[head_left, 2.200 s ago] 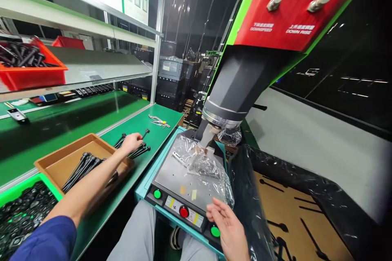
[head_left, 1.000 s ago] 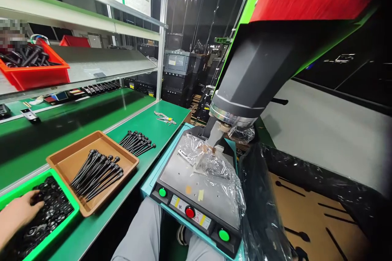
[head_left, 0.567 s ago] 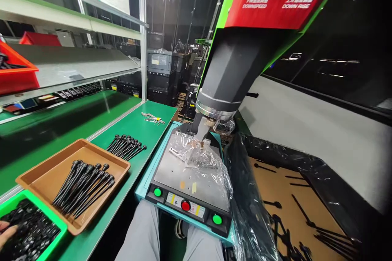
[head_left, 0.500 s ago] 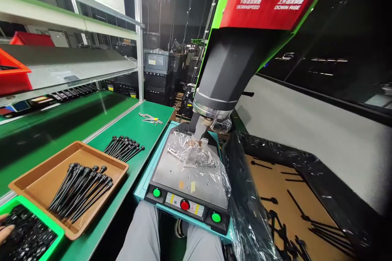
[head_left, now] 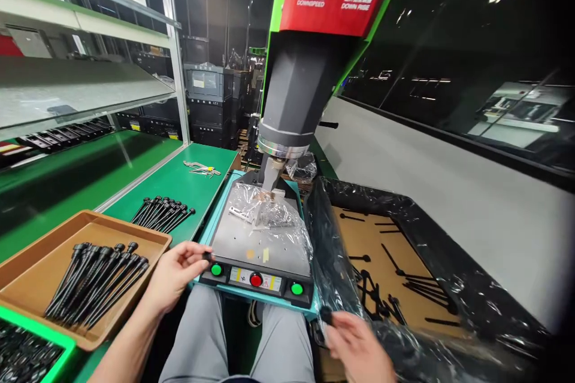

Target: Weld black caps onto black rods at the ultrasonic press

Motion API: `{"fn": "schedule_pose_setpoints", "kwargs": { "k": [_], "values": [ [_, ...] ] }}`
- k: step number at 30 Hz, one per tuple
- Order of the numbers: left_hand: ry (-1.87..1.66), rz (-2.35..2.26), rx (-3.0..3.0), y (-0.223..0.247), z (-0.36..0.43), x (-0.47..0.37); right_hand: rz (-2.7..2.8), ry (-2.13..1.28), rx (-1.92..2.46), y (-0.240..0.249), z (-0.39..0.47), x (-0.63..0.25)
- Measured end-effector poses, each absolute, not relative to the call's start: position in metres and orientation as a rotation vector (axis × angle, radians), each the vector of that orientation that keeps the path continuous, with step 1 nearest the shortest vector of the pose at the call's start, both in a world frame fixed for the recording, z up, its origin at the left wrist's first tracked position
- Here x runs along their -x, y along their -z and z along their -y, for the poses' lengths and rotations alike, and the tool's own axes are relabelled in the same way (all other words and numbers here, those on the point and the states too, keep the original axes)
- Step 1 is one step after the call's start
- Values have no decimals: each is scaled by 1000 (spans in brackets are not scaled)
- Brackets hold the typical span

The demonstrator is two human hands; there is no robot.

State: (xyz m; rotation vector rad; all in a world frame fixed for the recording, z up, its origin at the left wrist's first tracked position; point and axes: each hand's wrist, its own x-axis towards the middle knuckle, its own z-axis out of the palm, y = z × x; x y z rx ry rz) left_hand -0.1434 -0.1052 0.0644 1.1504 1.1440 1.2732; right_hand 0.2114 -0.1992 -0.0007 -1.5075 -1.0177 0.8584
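My left hand (head_left: pixel 176 275) is closed in a pinch on a small black plastic part (head_left: pixel 207 257), just beside the left green button (head_left: pixel 216 270) of the press machine. At the lower right, my right hand (head_left: pixel 357 344) is slightly blurred. A dark, round-ended black piece (head_left: pixel 326 315) sits at its fingertips; the rest of that piece does not show. Between the hands is the machine's front panel, with a red button (head_left: pixel 256 279) and a right green button (head_left: pixel 297 289). Clear plastic film (head_left: pixel 281 218) covers the fixture under the press head (head_left: pixel 294 90).
Left of the machine, a brown tray (head_left: pixel 150 238) holds black round-headed rods, with more rods (head_left: pixel 162 214) behind it. A green bin (head_left: pixel 67 341) contains small black parts. Pliers (head_left: pixel 202 168) lie farther back. At right, a plastic-lined box (head_left: pixel 449 239) has scattered rods.
My left hand has left the green bin and moved right to the machine's front, holding a small black part. My right hand has come into view. The view has turned right.
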Motion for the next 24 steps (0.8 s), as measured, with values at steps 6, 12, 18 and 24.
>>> {"fn": "schedule_pose_setpoints", "kwargs": {
  "k": [6, 12, 18, 24],
  "values": [
    [-1036, -953, -1333, -66, 104, 98, 1667, -841, 1180, -34, 151, -126],
    [-885, -947, -1376, -64, 105, 85, 1740, -818, 1086, -42, 136, -116],
    [-790, -1021, -1583, -68, 101, 80, 1612, -1027, 1129, -37, 130, -116],
    [-720, -1022, -1727, -75, 92, 75, 1359, -1384, 1129, -26, 125, -117]
  ]
}}
